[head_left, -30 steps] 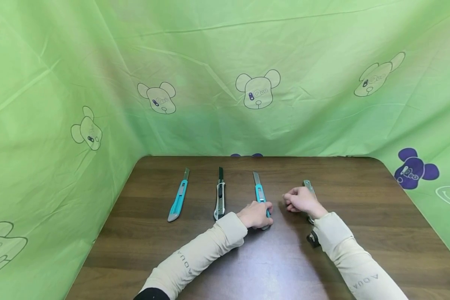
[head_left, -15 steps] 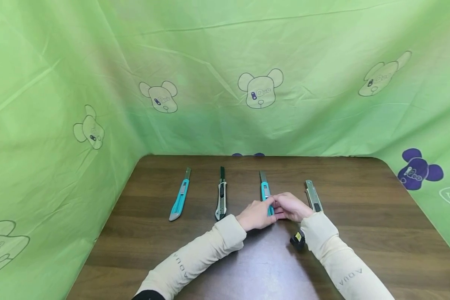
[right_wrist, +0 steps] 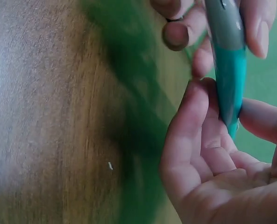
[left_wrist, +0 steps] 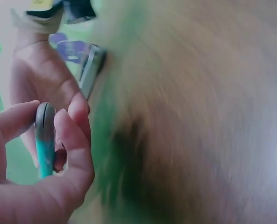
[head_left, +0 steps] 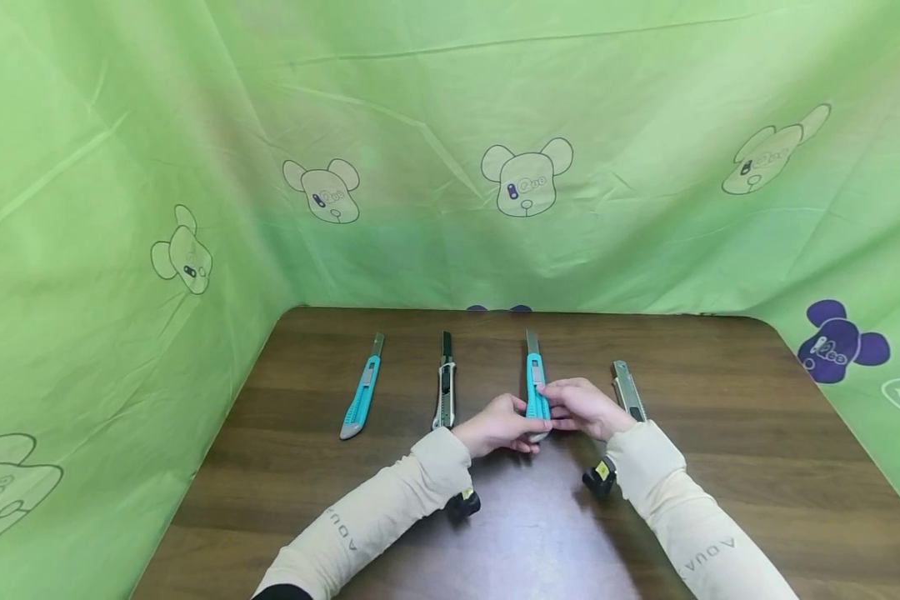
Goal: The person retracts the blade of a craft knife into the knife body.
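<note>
A turquoise utility knife with a grey end piece is held between both hands, its blade extended toward the far edge of the table. My left hand pinches the grey end between thumb and fingers. Farther up the handle, my right hand grips the sides, thumb opposite curled fingers. The right wrist view shows the turquoise handle between the fingers of both hands. Just right of the right hand lies a silver utility knife, its lower end hidden by the sleeve.
Left of the hands, a white-and-black utility knife and another turquoise utility knife lie on the brown wooden table, blades pointing away. Green printed cloth hangs behind and along the sides.
My right hand has come left from beside the silver knife and taken hold of the turquoise knife. That knife has shifted right and turned more upright in view; the left hand has moved onto its grey end.
</note>
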The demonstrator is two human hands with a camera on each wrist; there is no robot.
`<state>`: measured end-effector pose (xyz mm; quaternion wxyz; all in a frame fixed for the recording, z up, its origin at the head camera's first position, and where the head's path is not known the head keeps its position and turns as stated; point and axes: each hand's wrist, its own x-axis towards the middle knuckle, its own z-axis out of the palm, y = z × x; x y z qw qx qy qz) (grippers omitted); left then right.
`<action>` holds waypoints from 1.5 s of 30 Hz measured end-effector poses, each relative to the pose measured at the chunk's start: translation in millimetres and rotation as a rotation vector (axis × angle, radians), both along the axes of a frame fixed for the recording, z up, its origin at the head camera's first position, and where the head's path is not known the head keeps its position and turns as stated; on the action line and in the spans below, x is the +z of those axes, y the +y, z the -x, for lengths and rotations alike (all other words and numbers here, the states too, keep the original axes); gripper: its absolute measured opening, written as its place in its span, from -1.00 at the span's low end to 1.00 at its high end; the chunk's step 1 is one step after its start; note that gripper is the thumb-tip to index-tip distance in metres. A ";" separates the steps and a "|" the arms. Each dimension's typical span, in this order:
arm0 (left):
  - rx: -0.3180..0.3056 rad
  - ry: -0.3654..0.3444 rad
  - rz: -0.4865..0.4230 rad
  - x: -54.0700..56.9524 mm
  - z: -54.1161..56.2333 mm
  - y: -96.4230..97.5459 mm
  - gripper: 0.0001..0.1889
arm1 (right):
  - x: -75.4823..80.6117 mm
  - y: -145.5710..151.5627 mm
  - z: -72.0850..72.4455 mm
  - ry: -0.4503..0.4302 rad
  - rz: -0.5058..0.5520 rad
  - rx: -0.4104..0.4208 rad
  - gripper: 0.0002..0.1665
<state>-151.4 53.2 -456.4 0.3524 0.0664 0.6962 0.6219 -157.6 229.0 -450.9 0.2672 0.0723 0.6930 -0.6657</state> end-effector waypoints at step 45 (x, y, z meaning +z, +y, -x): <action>-0.193 -0.338 -0.276 17.5 -4.0 -18.5 -0.58 | 13.9 -13.8 10.7 -0.042 0.193 -0.010 -0.33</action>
